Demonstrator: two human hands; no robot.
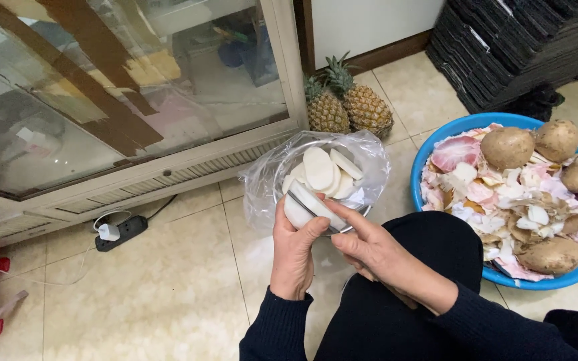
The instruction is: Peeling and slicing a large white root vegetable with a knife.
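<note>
- The left hand (294,251) closes its grip around a peeled white tuber piece (300,206), holding it right over the bag-lined metal bowl (362,160) so cut slices fall in.
- The right hand (369,247) grips a knife (309,207), its blade pressed across the piece, forefinger steadying it.
- White slices (322,167) already fill the bowl.
- The blue basin (436,144) of peelings and unpeeled tubers sits near, on the floor.

two pineapples (348,107) far centre by glass cabinet (122,100), blue basin (436,144) right (peels plus whole tubers (507,147)), power strip (120,232) left, black tray stack (516,47) far right
</note>
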